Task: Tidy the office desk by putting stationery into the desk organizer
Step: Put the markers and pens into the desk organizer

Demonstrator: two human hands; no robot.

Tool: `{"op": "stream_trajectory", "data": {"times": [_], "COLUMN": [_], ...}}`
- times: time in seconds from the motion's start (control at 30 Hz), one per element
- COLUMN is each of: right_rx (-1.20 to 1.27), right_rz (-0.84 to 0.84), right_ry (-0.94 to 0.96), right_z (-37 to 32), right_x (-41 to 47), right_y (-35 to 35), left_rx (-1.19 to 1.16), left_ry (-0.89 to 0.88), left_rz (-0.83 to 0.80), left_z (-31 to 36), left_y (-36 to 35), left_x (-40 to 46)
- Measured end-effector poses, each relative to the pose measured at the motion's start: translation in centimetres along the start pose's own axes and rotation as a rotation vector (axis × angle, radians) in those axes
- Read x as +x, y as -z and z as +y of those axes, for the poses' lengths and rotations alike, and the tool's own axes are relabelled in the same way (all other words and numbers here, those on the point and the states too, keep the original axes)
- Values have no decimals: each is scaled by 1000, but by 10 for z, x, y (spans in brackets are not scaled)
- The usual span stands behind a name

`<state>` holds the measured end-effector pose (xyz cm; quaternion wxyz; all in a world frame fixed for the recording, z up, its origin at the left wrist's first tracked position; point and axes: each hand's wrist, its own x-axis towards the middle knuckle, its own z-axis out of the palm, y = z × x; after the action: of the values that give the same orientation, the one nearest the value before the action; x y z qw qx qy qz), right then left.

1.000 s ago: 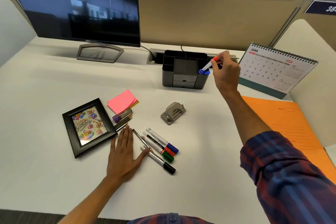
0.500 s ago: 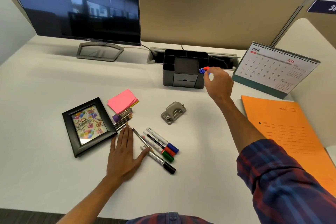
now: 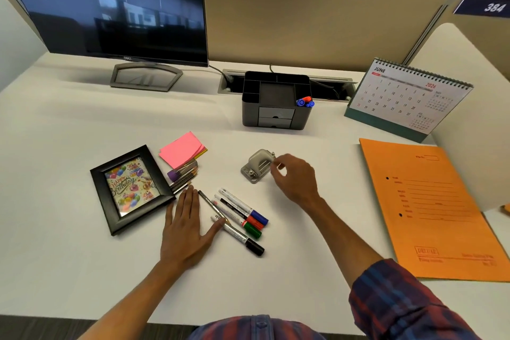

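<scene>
A black desk organizer (image 3: 249,113) stands at the back middle of the white desk, with blue and red capped pens (image 3: 305,101) sticking out of its right compartment. Several white markers (image 3: 240,211) with blue, red, green and black caps lie in front of me, beside a thin pen (image 3: 211,204). My left hand (image 3: 184,225) lies flat on the desk, thumb touching the markers. My right hand (image 3: 295,176) hovers empty with loosely curled fingers just right of a grey hole punch (image 3: 256,165). Pink sticky notes (image 3: 180,148) and a bundle of pencils (image 3: 183,176) lie further left.
A black photo frame (image 3: 100,190) lies at the left. A monitor (image 3: 116,5) stands at the back left, a desk calendar (image 3: 408,96) at the back right, and an orange folder (image 3: 438,210) lies on the right. A cable slot (image 3: 231,81) runs behind the organizer.
My right hand dropped the red-capped pen into the organizer's right compartment, then drew back toward me and down to the hole punch. My left hand has stayed flat.
</scene>
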<state>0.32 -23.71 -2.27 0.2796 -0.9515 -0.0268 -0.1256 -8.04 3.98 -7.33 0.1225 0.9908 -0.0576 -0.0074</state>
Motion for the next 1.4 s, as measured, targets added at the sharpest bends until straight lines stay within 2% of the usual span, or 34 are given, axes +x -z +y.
{"op": "stream_trajectory", "data": {"times": [0.17, 0.4, 0.53, 0.77, 0.9, 1.13, 1.23, 1.4], "right_rx": [21, 150, 130, 197, 402, 634, 648, 536], "right_rz": [-327, -385, -448, -453, -402, -178, -24, 253], "right_ry": [-128, -123, -45, -61, -200, -222, -191, -95], "right_z": [-7, -16, -18, -17, -11, -10, -10, -6], "right_x": [-24, -49, -58, -58, -54, -29, -10, 29], "right_y": [-9, -14, -12, -12, -9, 18, 36, 68], "left_rx": [6, 9, 16, 27, 23, 12, 12, 4], "left_ry": [-2, -4, 1, 3, 0, -1, -1, -2], "left_rz": [-7, 12, 7, -2, 3, 1, -7, -3], "left_z": [-1, -1, -1, -1, -1, -2, -1, -1], "left_y": [0, -2, -2, -2, -2, -2, -2, 0], "left_x": [1, 0, 0, 1, 0, -1, -1, 0]}}
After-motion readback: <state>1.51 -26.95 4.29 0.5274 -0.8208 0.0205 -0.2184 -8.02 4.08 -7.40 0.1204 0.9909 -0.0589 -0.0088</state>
